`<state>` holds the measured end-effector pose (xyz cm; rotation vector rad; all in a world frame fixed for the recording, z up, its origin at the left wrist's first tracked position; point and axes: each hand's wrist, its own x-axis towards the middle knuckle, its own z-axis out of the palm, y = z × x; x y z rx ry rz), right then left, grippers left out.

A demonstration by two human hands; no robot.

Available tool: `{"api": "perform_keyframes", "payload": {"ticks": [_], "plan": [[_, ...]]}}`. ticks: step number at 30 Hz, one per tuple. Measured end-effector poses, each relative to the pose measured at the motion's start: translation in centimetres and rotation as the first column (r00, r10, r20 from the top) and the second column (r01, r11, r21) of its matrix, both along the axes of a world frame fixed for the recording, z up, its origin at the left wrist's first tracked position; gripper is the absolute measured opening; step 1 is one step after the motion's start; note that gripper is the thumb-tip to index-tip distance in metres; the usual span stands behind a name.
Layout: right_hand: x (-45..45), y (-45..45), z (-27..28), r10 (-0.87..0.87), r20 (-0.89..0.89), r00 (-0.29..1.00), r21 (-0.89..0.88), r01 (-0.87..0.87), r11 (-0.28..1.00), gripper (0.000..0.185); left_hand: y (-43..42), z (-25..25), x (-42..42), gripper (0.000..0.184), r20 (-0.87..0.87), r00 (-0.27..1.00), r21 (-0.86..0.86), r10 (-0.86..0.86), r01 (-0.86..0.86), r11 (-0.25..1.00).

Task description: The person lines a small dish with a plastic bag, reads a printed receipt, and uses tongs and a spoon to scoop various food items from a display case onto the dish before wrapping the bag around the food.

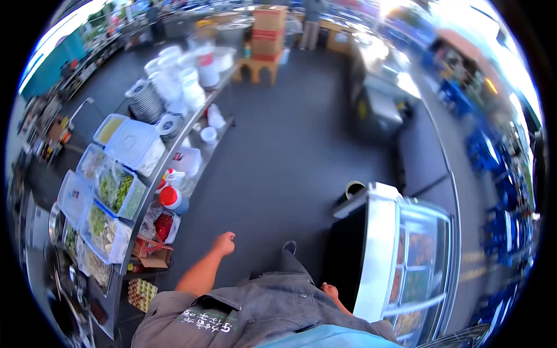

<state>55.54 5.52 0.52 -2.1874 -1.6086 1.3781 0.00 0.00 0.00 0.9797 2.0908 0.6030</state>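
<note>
My left hand [225, 243] hangs in front of my body above the dark floor, its fingers curled into a loose fist. Nothing shows in it. My right hand [329, 290] is low at my other side, next to the glass display case [377, 249]; its fingers are curled too, with nothing visible in them. To the left of my left hand runs a metal shelf unit. A red-lidded jar [170, 197] and a bag of red food [164, 225] stand on its lower level. Plastic tubs of leafy greens [119, 194] sit on top.
Stacked bowls [145, 101] and white containers [191, 87] stand farther along the shelf. Egg trays [141, 294] are beneath it. Ahead, cardboard boxes [269, 32] rest on a yellow stool [255, 69]. A steel counter [377, 110] lines the right; blue chairs [481, 151] are beyond.
</note>
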Motion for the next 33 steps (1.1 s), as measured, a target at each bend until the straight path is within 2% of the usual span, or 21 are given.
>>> {"api": "perform_keyframes", "payload": {"ticks": [1, 2, 3, 4, 5, 7, 8, 10, 12, 15, 18, 19, 21, 23, 24, 25, 27, 28, 30, 31, 33], "plan": [[1.4, 2.2, -2.0, 0.261, -0.005, 0.965, 0.164, -0.256, 0.953, 0.056, -2.6, -0.4, 1.5, 0.048, -0.003, 1.000, -0.034, 0.007, -0.007, 0.999], [3.1, 4.2, -4.5, 0.479, 0.041, 0.877, 0.344, -0.463, 0.817, 0.054, -5.4, -1.9, 3.1, 0.045, -0.068, 0.997, -0.052, -0.034, 0.030, 0.998], [-2.5, 9.5, -4.2, 0.406, -0.028, 0.913, 0.186, -0.395, 0.900, 0.053, -6.4, -2.8, -6.0, 0.043, -0.162, 0.986, -0.153, -0.041, 0.016, 0.988], [-6.3, 11.4, -2.7, 0.223, -0.059, 0.973, -0.079, -0.228, 0.971, 0.052, -18.4, 0.5, -7.3, 0.038, -0.171, 0.978, -0.507, -0.123, 0.020, 0.861], [-9.8, 15.5, -2.6, 0.203, -0.073, 0.977, -0.165, -0.212, 0.963, 0.051, -22.6, 2.6, -6.4, 0.034, -0.062, 0.976, -0.734, -0.211, 0.098, 0.672], [-17.9, 27.3, -1.4, 0.308, -0.054, 0.950, -0.137, -0.312, 0.940, 0.049, -10.9, -5.5, -1.5, 0.028, 0.049, 0.997, -0.562, -0.068, 0.083, 0.823], [-22.0, 31.7, -0.6, 0.346, -0.055, 0.937, -0.142, -0.351, 0.926, 0.048, -10.7, -8.1, -4.4, 0.026, -0.025, 1.000, -0.566, -0.018, 0.001, 0.824], [-28.0, 39.6, 1.1, 0.418, -0.045, 0.907, -0.146, -0.420, 0.896, 0.046, -12.4, -6.9, -8.0, 0.025, -0.102, 0.994, -0.604, 0.036, -0.091, 0.792], [-34.2, 46.9, 2.4, 0.489, -0.047, 0.871, -0.117, -0.491, 0.863, 0.045, -10.6, -4.8, -11.2, 0.024, -0.071, 0.996, -0.742, 0.044, -0.082, 0.666], [-41.8, 55.1, 3.9, 0.554, -0.060, 0.830, -0.071, -0.558, 0.827, 0.042, -6.9, -3.1, -11.9, 0.026, -0.110, 0.963, -0.682, 0.247, -0.254, 0.686], [-48.7, 62.1, 4.8, 0.572, -0.064, 0.818, -0.052, -0.575, 0.816, 0.040, 0.1, -4.0, -11.0, 0.029, -0.011, 0.989, -0.698, 0.150, -0.115, 0.707], [-50.5, 64.1, 4.8, 0.559, -0.064, 0.827, -0.049, -0.562, 0.826, 0.039, 2.5, -4.7, -9.8, 0.029, 0.009, 0.988, -0.691, 0.157, -0.108, 0.714], [-54.0, 69.8, 2.8, 0.500, -0.089, 0.862, -0.045, -0.505, 0.862, 0.038, 7.1, -6.0, -10.5, 0.027, 0.103, 0.927, -0.633, 0.361, -0.218, 0.742], [-57.4, 78.1, -4.6, 0.341, -0.165, 0.926, -0.016, -0.348, 0.937, 0.038, 11.9, -10.4, -9.3, 0.025, 0.074, 0.917, -0.601, 0.392, -0.272, 0.751], [-59.7, 80.5, -4.3, 0.172, -0.468, 0.867, -0.266, -0.324, 0.908, 0.034, 14.3, -12.1, -11.0, 0.023, 0.024, 0.911, -0.566, 0.411, -0.327, 0.757], [-61.5, 80.8, -3.5, 0.221, -0.437, 0.872, -0.197, -0.333, 0.922, 0.035, 16.9, -13.2, -13.1, 0.023, 0.064, 0.945, -0.550, 0.320, -0.234, 0.802], [-65.8, 80.7, -0.4, 0.309, -0.354, 0.883, -0.059, -0.351, 0.935, 0.037, 23.2, -13.9, -19.8, 0.026, 0.152, 0.960, -0.640, 0.237, -0.088, 0.764], [-67.5, 79.4, 3.7, 0.503, -0.119, 0.856, 0.030, -0.503, 0.864, 0.044, 26.8, -13.0, -24.6, 0.026, 0.173, 0.980, -0.628, 0.099, 0.032, 0.778], [-68.0, 80.9, 7.1, 0.506, -0.003, 0.863, -0.028, -0.505, 0.862, 0.047, 34.0, -8.7, -31.2, 0.035, 0.147, 0.958, -0.597, 0.246, -0.112, 0.794], [-66.9, 82.6, 6.1, 0.426, -0.004, 0.904, -0.021, -0.426, 0.904, 0.047, 37.7, -9.1, -35.3, 0.035, 0.144, 0.977, -0.592, 0.158, -0.043, 0.805], [-63.4, 85.5, 3.1, 0.404, 0.153, 0.902, 0.026, -0.413, 0.910, 0.048, 44.5, -11.0, -41.7, 0.041, -0.005, 0.998, -0.352, 0.065, -0.062, 0.934]]}}
